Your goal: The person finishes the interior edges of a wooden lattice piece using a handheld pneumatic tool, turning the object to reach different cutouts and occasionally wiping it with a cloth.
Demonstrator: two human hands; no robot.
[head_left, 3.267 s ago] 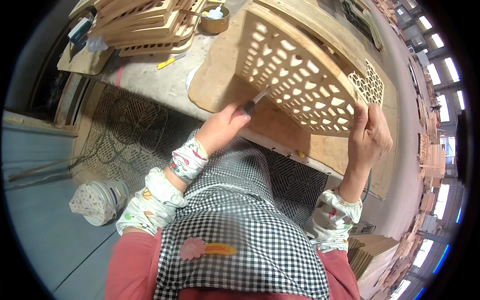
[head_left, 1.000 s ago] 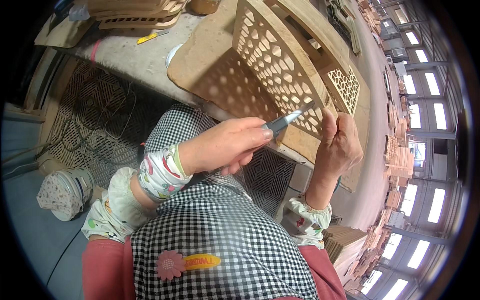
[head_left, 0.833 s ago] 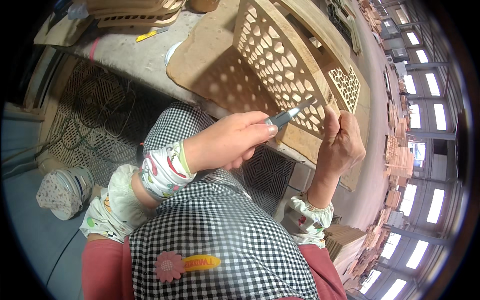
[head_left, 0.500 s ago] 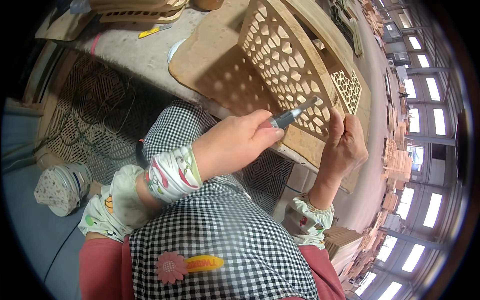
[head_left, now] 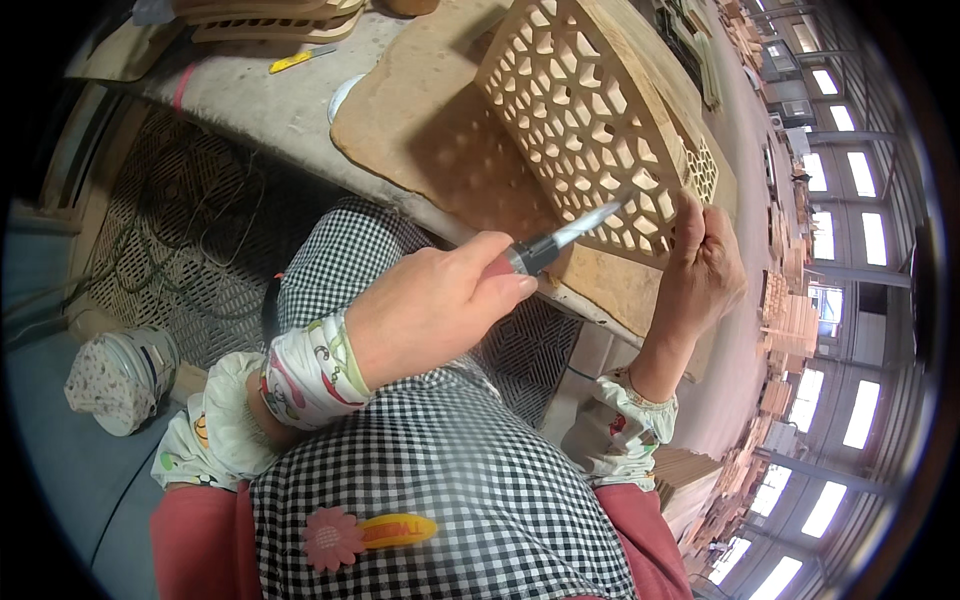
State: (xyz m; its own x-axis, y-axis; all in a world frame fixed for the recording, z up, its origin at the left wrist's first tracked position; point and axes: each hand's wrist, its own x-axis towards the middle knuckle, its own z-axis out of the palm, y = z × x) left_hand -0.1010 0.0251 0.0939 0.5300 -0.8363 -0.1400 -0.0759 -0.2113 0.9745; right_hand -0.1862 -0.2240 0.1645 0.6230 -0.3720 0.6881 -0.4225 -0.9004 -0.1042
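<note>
My left hand (head_left: 425, 308) is closed around the red and black handle of a hand tool with a narrow metal blade (head_left: 590, 225). The blade points right, its tip in front of the lower right part of a wooden lattice panel (head_left: 565, 118). That panel stands tilted on the bench, pierced by many angular holes. At its right edge, my right hand (head_left: 705, 262) is closed, thumb uppermost, gripping the panel's lower corner; the curled fingers hide the exact contact.
Under the panel lies a brown board (head_left: 400, 130) on the grey workbench (head_left: 250, 95). Behind it is another wooden lattice piece (head_left: 703, 170). A yellow-handled cutter (head_left: 292, 62) and stacked curved wooden parts (head_left: 275, 22) lie at the far left. A bucket (head_left: 125, 378) stands lower left.
My left hand has drawn back slightly down and left with the tool, showing more blade. The panel has tilted and shifted, covering more of the piece behind; my right hand moved slightly right.
</note>
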